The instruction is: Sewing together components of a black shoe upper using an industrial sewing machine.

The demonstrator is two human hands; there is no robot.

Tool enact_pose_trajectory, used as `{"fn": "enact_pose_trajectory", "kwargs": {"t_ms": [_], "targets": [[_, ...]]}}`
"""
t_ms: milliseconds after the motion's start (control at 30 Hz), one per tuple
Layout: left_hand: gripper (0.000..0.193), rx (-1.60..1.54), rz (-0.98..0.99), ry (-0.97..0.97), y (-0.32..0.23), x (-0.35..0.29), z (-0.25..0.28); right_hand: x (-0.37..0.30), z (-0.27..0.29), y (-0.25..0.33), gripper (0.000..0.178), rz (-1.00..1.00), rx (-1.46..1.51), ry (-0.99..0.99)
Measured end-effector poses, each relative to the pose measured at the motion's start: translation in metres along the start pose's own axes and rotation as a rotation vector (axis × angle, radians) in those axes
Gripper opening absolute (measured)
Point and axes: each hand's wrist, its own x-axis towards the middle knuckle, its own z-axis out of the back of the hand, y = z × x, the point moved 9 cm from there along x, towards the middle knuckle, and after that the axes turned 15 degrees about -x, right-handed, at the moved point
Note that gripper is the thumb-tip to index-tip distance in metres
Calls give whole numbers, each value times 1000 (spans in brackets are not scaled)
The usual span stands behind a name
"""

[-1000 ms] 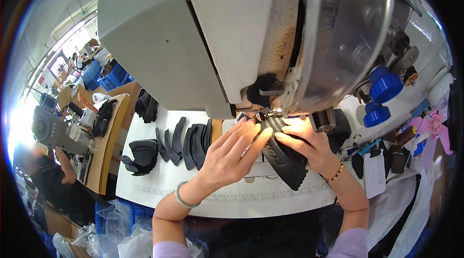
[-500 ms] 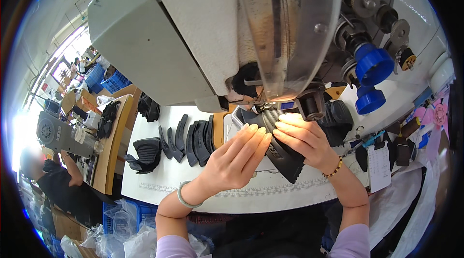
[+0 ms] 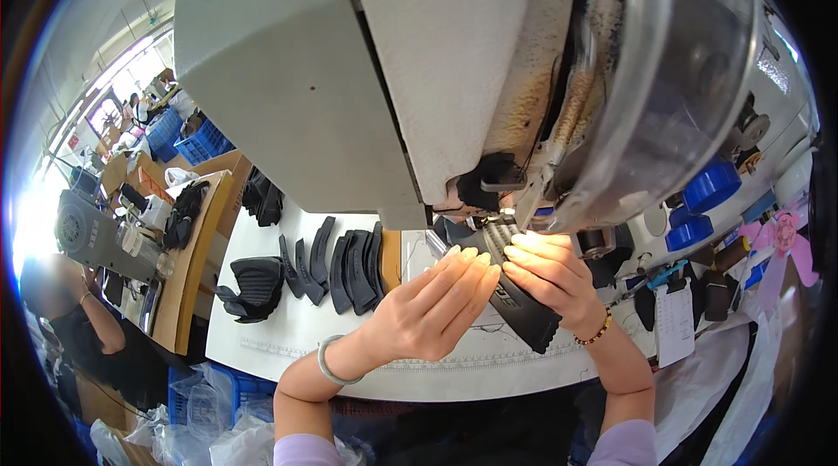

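A black moulded panel with ribs and light lettering lies slanted under the sewing machine, its far end beneath the needle area. My left hand presses its left edge, fingers held together; the thumb is mostly hidden. On the other side my right hand pinches the panel's right edge close to the needle. The machine's clear guard covers part of the needle area, so the exact stitching point cannot be made out.
Left on the white table are curved black strips and a stack of black ribbed pieces. A blue crate with plastic bags sits below. Right are blue knobs, a paper tag and a pink fan. A person works at far left.
My view has shifted, so the machine head fills more of the picture and its knobs sit farther right. Both hands keep hold of the panel. The person at left has raised an arm.
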Motion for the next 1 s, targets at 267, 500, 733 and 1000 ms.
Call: {"fn": "enact_pose_trajectory", "kwargs": {"t_ms": [267,500,733,1000], "targets": [[36,-173,134,-102,33,-8,-3,1,-11,-5,34,-103,-26,22],[36,-115,84,-78,24,-3,1,-7,-12,-8,34,-139,81,49],[39,-72,133,-121,8,-5,1,-2,-4,-6,28,-19,43,21],[42,-53,141,-92,5,-3,-2,-4,-6,-7,30,-49,55,35]]}}
